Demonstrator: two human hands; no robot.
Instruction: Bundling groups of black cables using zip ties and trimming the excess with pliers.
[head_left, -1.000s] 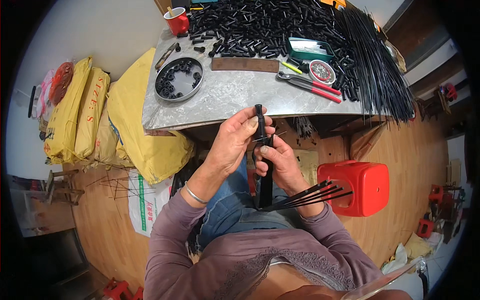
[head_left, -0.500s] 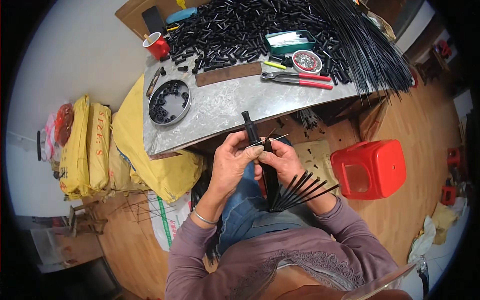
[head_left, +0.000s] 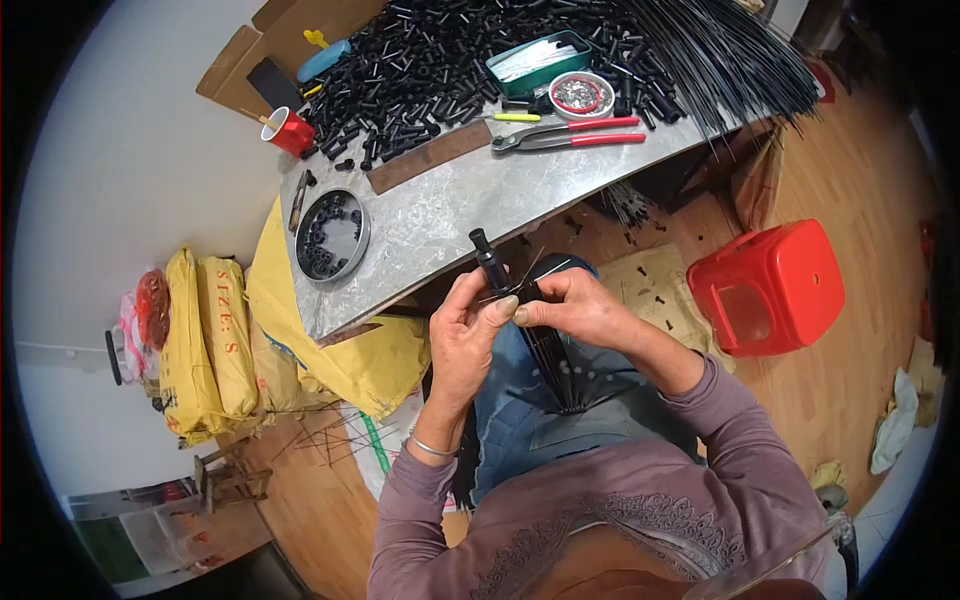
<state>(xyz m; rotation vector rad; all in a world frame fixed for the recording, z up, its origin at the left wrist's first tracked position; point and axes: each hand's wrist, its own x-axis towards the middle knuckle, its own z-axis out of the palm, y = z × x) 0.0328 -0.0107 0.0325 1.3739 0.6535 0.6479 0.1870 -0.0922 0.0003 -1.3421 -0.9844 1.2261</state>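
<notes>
Over my lap, my left hand (head_left: 464, 330) is closed around a black plastic tube (head_left: 484, 250) with a flared top, which tilts up toward the table. My right hand (head_left: 582, 308) is closed beside it, thumb near the left thumb, pinching thin wire (head_left: 552, 270) at the tube's lower end. Several thin black ribs (head_left: 548, 360) hang below the hands in a bundle, their tips spreading over my jeans. They look like umbrella ribs. Fingers hide where ribs, wire and tube meet.
On the metal-topped table (head_left: 430, 225) lie a heap of black plastic tubes (head_left: 410, 75), long black rods (head_left: 725, 60), red-handled pincers (head_left: 570, 135), a round tin (head_left: 365, 235), a green tray (head_left: 545, 78) and a red cup (head_left: 292, 135). A red stool (head_left: 785, 290) stands right; yellow sacks (head_left: 195, 345) stand left.
The ribs, fanned out to the right before, now hang closer together over my lap. My right hand has shifted slightly at the wire, and the whole view has tilted.
</notes>
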